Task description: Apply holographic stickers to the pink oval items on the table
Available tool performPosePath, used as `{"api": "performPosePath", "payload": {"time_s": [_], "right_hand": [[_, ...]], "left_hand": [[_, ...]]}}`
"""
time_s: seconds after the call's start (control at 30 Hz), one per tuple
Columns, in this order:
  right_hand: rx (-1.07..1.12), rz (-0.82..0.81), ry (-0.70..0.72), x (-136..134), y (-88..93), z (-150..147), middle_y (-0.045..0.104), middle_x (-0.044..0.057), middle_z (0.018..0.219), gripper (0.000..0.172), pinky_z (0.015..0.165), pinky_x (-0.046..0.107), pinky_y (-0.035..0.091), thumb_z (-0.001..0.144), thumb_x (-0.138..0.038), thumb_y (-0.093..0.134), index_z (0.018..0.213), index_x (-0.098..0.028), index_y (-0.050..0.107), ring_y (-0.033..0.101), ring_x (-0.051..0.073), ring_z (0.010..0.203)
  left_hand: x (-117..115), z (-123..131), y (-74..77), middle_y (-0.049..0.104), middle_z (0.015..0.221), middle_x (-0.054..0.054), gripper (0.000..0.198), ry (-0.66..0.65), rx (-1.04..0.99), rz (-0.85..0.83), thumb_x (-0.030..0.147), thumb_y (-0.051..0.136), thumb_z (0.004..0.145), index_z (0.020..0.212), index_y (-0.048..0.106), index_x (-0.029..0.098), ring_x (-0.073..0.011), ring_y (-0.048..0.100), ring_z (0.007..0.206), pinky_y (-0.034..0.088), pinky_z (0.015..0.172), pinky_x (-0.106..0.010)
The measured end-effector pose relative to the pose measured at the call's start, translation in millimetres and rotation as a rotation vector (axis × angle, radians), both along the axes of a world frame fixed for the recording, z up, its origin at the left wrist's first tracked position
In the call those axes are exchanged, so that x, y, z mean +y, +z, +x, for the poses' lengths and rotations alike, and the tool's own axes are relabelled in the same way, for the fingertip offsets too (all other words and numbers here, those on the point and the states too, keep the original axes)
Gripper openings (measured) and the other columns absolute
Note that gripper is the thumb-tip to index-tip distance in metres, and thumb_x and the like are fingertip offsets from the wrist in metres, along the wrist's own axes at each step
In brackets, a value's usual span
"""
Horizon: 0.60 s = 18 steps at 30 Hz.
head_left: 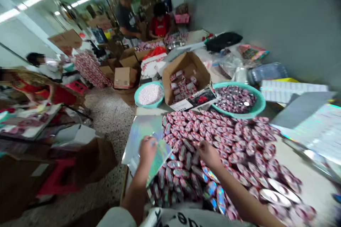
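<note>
Okay, from my end of the feed: my left hand (147, 149) is over the shiny sheets (137, 131) by the left edge of the worktop (314, 179), fingers curled in, but I honestly can't tell if they're clamped on a sheet or just resting there. My right hand (209, 152) is over the big spread of small oval pieces (213, 127), fingers bunched up too, and it's too blurry to say whether there's a piece between them. Those ovals cover most of the middle and run right down to the near edge, mostly pink and white, with darker, silvery ones crowded between my hands and my body. Behind the spread there's a teal tub of pale bits (149, 105) near the left edge, then an open cardboard box (167, 92), then a bigger teal tub (260, 103) beside it.
</note>
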State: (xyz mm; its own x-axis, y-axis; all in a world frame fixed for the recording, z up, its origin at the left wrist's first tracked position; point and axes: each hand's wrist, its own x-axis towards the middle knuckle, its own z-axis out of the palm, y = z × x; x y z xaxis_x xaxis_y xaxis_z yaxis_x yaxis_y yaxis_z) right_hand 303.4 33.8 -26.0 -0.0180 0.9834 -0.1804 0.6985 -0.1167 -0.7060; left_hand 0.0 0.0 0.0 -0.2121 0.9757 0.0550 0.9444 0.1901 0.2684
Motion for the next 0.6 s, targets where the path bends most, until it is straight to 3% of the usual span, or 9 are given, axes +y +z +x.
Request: {"api": "performPosePath", "payload": {"time_s": [0.1, 0.2, 0.37, 0.5, 0.6], "right_hand": [[0.026, -0.055, -0.026, -48, -1.2, 19, 0.054, 0.000, 0.057, 0.036, 0.054, 0.027, 0.029, 0.081, -0.057, 0.044, 0.069, -0.023, 0.046, 0.049, 0.016, 0.054], [0.030, -0.114, -0.070, -93, 2.3, 33, 0.053, 0.000, 0.054, 0.044, 0.052, 0.027, 0.029, 0.079, -0.063, 0.046, 0.066, -0.022, 0.051, 0.047, 0.016, 0.052], [0.010, -0.093, -0.200, -144, 19.0, 41, 0.052, 0.000, 0.053, 0.055, 0.050, 0.027, 0.030, 0.076, -0.074, 0.049, 0.066, -0.020, 0.055, 0.045, 0.015, 0.051], [-0.004, -0.096, -0.206, -165, 30.0, 36, 0.047, -0.003, 0.050, 0.058, 0.049, 0.027, 0.028, 0.072, -0.078, 0.051, 0.067, -0.020, 0.056, 0.041, 0.014, 0.049], [-0.046, -0.111, -0.226, -178, 32.8, 31, 0.046, -0.003, 0.050, 0.057, 0.049, 0.027, 0.028, 0.073, -0.078, 0.051, 0.066, -0.021, 0.054, 0.040, 0.014, 0.049]], "left_hand": [[-41, -71, -13.7, 0.067, 0.118, -0.013, 0.041, 0.102, 0.067, -0.086, 0.038, 0.065, 0.083, 0.119, 0.064, 0.018, -0.0279, 0.058, 0.116, 0.042, 0.100, -0.036], [-70, -110, -33.2, 0.067, 0.120, -0.013, 0.042, 0.062, 0.014, -0.205, 0.040, 0.066, 0.081, 0.118, 0.066, 0.019, -0.0271, 0.060, 0.113, 0.044, 0.099, -0.035], [-90, -106, -53.6, 0.068, 0.118, -0.009, 0.027, 0.045, -0.043, -0.078, 0.036, 0.058, 0.086, 0.106, 0.072, 0.024, -0.0252, 0.061, 0.109, 0.044, 0.099, -0.035], [-88, -100, -55.2, 0.066, 0.118, -0.016, 0.041, 0.068, -0.041, -0.081, 0.038, 0.060, 0.084, 0.119, 0.066, 0.016, -0.0293, 0.058, 0.112, 0.042, 0.101, -0.039], [-80, -103, -50.2, 0.061, 0.125, -0.016, 0.048, 0.098, -0.050, -0.152, 0.039, 0.062, 0.082, 0.126, 0.062, 0.018, -0.0317, 0.055, 0.115, 0.043, 0.100, -0.042]]}}
